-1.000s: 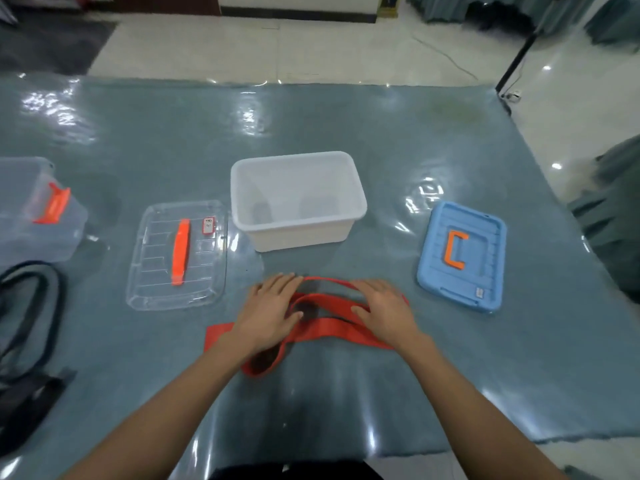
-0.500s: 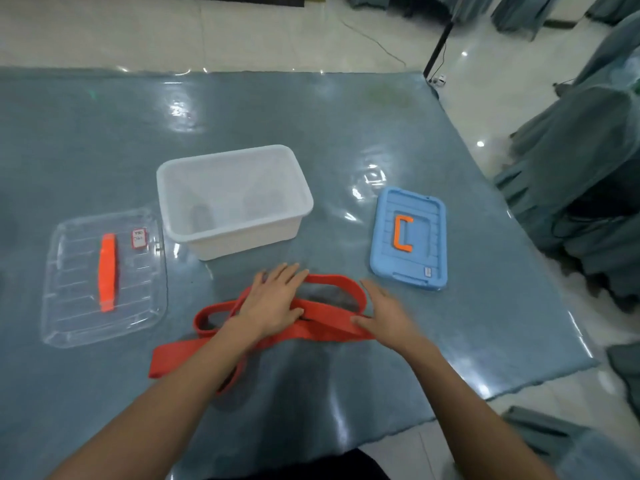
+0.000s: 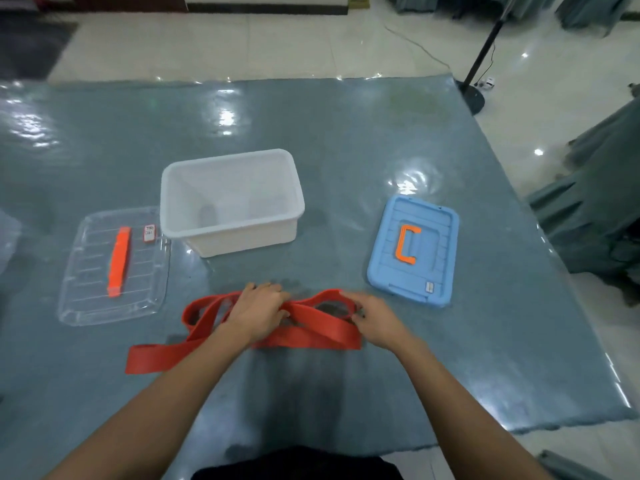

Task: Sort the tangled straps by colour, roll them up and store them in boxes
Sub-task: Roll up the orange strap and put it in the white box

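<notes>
A red strap [image 3: 313, 329] lies looped on the grey-blue table [image 3: 346, 140] in front of me, one flat end trailing to the lower left. My left hand [image 3: 258, 311] sits on its middle with fingers curled around the band. My right hand [image 3: 375, 318] pinches the loop at its right end. Behind the strap stands an open white box [image 3: 230, 202] with nothing visible inside.
A clear lid [image 3: 114, 268] with an orange handle lies left of the white box. A blue lid [image 3: 414, 251] with an orange handle lies to the right. The table's right edge drops to a tiled floor with a black stand [image 3: 479, 69] and draped furniture [image 3: 595, 202].
Both hands went from lying flat on the strap to gripping it. The loops are drawn closer together. The view swung right, then back, so the clear box and black straps at left are out of frame.
</notes>
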Tool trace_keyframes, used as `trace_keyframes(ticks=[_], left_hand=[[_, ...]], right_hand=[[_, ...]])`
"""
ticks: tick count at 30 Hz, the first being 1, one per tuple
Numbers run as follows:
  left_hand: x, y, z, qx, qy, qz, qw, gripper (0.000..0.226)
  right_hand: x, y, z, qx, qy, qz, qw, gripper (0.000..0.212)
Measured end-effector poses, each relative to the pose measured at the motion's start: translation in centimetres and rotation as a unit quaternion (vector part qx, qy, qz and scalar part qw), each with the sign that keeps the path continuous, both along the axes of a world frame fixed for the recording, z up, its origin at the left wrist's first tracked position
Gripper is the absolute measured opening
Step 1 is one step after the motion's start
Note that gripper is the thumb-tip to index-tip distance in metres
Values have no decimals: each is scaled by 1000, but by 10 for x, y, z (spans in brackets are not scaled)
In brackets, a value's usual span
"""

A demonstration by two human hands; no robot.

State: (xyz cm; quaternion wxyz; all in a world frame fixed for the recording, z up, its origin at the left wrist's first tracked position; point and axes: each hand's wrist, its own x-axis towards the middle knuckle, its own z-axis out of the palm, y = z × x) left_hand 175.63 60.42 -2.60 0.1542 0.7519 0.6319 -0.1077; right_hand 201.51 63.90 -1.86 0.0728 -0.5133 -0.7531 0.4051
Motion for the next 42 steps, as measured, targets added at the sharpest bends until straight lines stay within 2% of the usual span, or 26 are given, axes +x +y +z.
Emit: trace_keyframes(ticks=[3, 11, 16, 18, 25, 30, 33, 37, 40, 42], left_hand=[[-3, -1, 8, 18, -7, 24, 1000, 26], [-20, -2, 28, 34, -43, 61, 997, 28], [-20, -5, 38, 14, -86, 98, 991, 69], [-17, -3, 43, 32, -113, 108, 987, 74], [2, 24, 83, 187, -236, 101, 948, 59], [23, 39, 111, 204, -339, 116, 911, 28], [26, 39, 119, 217, -338, 131, 907, 12], [30, 34, 123, 186, -353, 117, 910, 9], [33, 24, 122, 163, -367, 126, 907, 28], [39, 13, 118, 153, -405, 161, 887, 33]], right_hand=[[-2, 7, -1, 5, 35, 42, 998, 68], [-12, 32, 13, 104, 38, 24, 994, 48], [-23, 49, 41, 212, 98, 14, 972, 30], [-29, 52, 54, 241, 124, 11, 962, 26], [-40, 56, 96, 293, 177, 35, 939, 22], [-45, 59, 126, 316, 208, 35, 925, 22], [-43, 55, 133, 308, 218, 5, 926, 29], [-43, 50, 132, 300, 222, -12, 928, 29], [-43, 45, 132, 269, 241, -35, 932, 27], [-44, 40, 131, 236, 259, -45, 936, 26]])
